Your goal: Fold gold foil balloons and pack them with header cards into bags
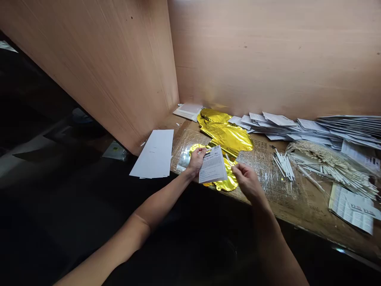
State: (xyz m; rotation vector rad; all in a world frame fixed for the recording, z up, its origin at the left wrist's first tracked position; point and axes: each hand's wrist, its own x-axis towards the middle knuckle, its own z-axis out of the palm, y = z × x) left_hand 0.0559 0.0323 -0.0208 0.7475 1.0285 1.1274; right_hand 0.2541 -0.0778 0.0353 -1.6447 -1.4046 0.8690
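Between the thumb and fingers of my left hand [196, 162] is a printed white card [212, 167], with small text and a barcode facing up. My right hand [246, 178] is closed in a pinch just right of the card, on a thin white straw [228, 158] whose tip points toward the card. Behind and beneath the card, gold foil balloons [228, 135] lie flat on the worktop, partly hidden by the card. I cannot tell whether the straw touches the foil.
White sheets [156, 153] overhang the front edge on the left. Stacked folded cards [282, 119] line the back wall. Loose white straws [283, 165] and a bundle of straws [333, 163] lie right, near a sticker sheet [351, 208]. A wooden partition [119, 71] rises left.
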